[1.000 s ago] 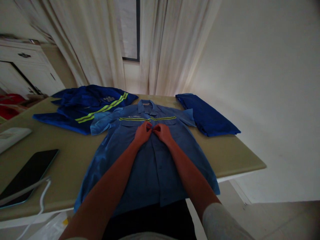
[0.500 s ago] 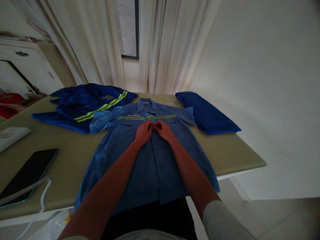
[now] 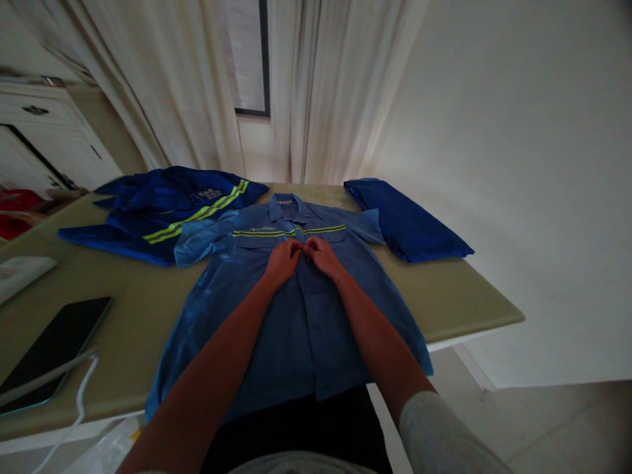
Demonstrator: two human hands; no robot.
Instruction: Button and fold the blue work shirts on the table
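Note:
A blue short-sleeved work shirt (image 3: 266, 316) lies face up on the table, collar at the far side and hem hanging over the near edge. Yellow-edged stripes cross its chest above the pockets. At the front placket, just below those stripes, my left hand (image 3: 285, 259) and my right hand (image 3: 320, 255) meet with fingers pinched on the shirt. The fingertips nearly touch. Whether a button sits between them is too small to make out.
A crumpled dark blue garment with a reflective stripe (image 3: 162, 197) lies at the back left. To the right rests a folded blue garment (image 3: 405, 220). A phone (image 3: 54, 349), a white cable (image 3: 81, 398) and a white device (image 3: 22, 273) occupy the table's (image 3: 138, 329) left side.
My fingers have shifted slightly at the placket, still pinching it. The whole view has moved a little; the garments lie as before.

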